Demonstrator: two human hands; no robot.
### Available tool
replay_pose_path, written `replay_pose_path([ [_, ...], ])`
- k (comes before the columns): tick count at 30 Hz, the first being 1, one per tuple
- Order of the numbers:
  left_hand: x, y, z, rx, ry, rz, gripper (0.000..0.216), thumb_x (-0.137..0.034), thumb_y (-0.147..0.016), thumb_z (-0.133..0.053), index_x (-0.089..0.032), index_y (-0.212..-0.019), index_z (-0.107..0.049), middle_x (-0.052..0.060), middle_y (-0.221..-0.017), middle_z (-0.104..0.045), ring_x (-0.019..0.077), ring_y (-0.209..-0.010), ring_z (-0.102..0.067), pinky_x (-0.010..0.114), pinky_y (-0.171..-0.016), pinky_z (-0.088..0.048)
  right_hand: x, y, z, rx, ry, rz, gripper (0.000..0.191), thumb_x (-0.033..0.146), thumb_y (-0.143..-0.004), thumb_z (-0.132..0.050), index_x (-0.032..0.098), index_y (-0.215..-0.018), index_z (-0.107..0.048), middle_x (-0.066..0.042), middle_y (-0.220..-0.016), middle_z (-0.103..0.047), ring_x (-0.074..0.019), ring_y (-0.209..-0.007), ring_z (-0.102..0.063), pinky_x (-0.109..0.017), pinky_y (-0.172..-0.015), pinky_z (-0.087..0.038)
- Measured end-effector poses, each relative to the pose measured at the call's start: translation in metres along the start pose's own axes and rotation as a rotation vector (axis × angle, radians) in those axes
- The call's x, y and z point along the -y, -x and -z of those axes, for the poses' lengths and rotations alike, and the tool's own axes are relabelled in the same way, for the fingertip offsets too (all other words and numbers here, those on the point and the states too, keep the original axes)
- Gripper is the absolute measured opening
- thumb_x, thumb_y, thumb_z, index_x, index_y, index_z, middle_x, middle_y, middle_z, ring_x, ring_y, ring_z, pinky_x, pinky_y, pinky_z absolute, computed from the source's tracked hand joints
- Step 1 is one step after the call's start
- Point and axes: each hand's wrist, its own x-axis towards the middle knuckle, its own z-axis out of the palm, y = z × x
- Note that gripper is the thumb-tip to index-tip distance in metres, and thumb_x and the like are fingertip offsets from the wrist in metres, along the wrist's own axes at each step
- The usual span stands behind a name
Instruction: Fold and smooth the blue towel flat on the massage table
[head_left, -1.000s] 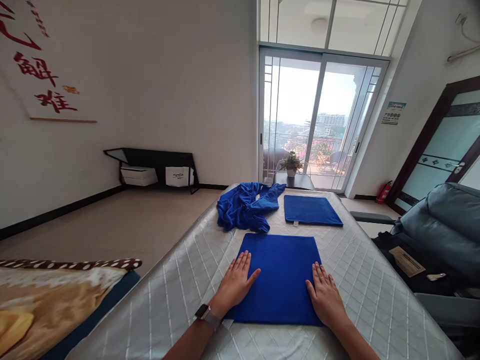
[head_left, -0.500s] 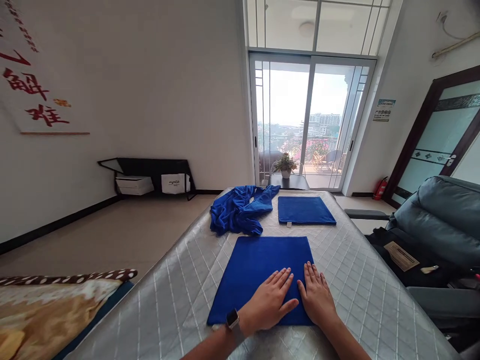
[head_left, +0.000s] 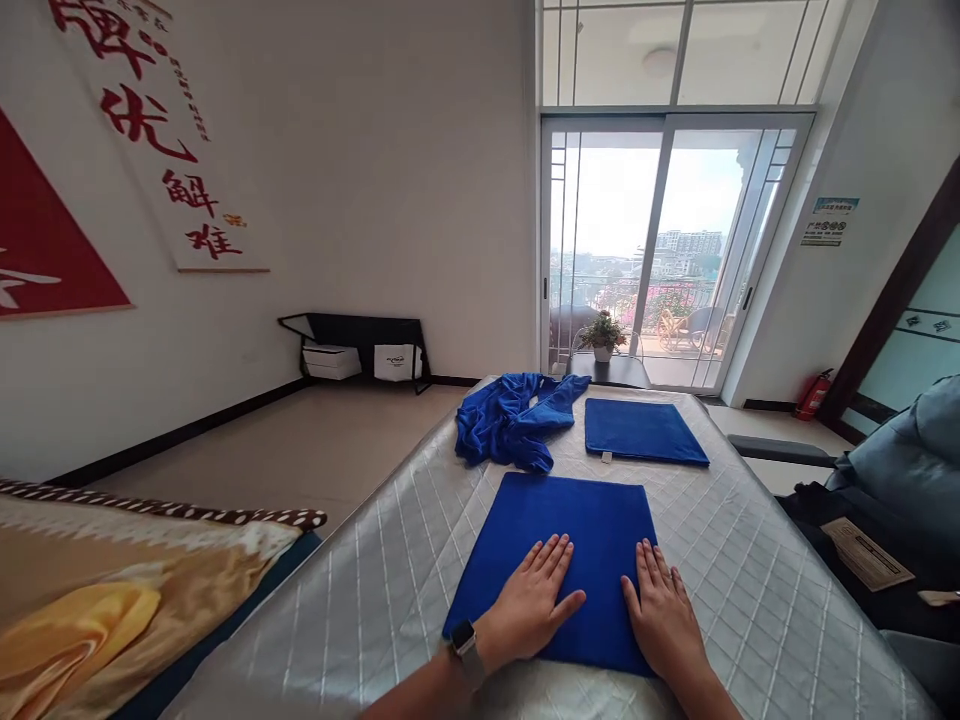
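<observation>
Likely smoothing blue cloth inside quilted cover's side edges: left hand flat atop, right hand flat astride rim (both empty); next needs even stroke.

Under the person's fingers lies a flat blue cloth, smooth and matt; ahead of them, a crumpled blue cloth looks soft and rumpled. Around them spreads a quilted silvery cover, glossy and ridged.

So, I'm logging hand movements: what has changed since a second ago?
The left hand has moved rightward from the left edge of the near blue cloth onto its middle. Nothing was picked up. The right hand stays at that cloth's right edge; the crumpled cloth and far flat cloth lie as before.
</observation>
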Motion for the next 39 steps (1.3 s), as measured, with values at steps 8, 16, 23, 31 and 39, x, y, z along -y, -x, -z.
replay_pose_path([
  [8, 0.052, 0.064, -0.007, -0.114, -0.114, 0.27, 0.074, -0.064, -0.102, -0.029, -0.02, -0.161, -0.019, 0.008, -0.168, -0.026, 0.0276, -0.154, -0.027, 0.049, -0.124, -0.028, 0.0, 0.001, -0.001, -0.009, -0.048, -0.023, 0.069, 0.046, -0.102, -0.021, 0.009, -0.161, -0.025, -0.007, -0.169, -0.017, -0.0225, -0.157, -0.012, -0.044, -0.127, -0.013],
  [16, 0.053, 0.063, -0.017, -0.169, -0.094, 0.296, 0.077, -0.066, -0.101, -0.03, -0.019, -0.161, -0.022, 0.01, -0.167, -0.029, 0.0299, -0.154, -0.029, 0.052, -0.123, -0.03, 0.0, 0.001, 0.0, -0.01, -0.056, -0.018, 0.07, 0.048, -0.102, -0.02, 0.009, -0.161, -0.021, -0.006, -0.169, -0.018, -0.0219, -0.157, -0.012, -0.044, -0.127, -0.015],
  [23, 0.051, 0.066, -0.014, -0.159, -0.08, 0.297, 0.077, -0.065, -0.101, -0.029, -0.018, -0.162, -0.022, 0.01, -0.168, -0.027, 0.0286, -0.154, -0.028, 0.05, -0.124, -0.028, -0.002, 0.021, 0.008, 0.003, 0.003, 0.013, 0.067, 0.046, -0.103, -0.019, 0.012, -0.16, -0.025, -0.004, -0.168, -0.019, -0.0227, -0.157, -0.013, -0.047, -0.127, -0.013],
  [31, 0.051, 0.065, -0.017, -0.14, -0.096, 0.314, 0.078, -0.066, -0.101, -0.029, -0.018, -0.162, -0.022, 0.01, -0.167, -0.029, 0.0291, -0.154, -0.027, 0.05, -0.125, -0.026, 0.004, 0.055, -0.005, 0.04, -0.068, -0.041, 0.07, 0.052, -0.103, -0.022, 0.014, -0.161, -0.023, -0.003, -0.168, -0.016, -0.0226, -0.156, -0.014, -0.047, -0.127, -0.017],
  [39, 0.055, 0.068, -0.008, -0.102, -0.133, 0.292, 0.076, -0.064, -0.102, -0.03, -0.017, -0.161, -0.023, 0.012, -0.166, -0.031, 0.0299, -0.152, -0.032, 0.052, -0.122, -0.033, 0.008, 0.059, 0.001, 0.039, -0.161, -0.05, 0.071, 0.055, -0.102, -0.023, 0.015, -0.16, -0.024, -0.001, -0.168, -0.015, -0.0232, -0.157, -0.013, -0.047, -0.128, -0.014],
])
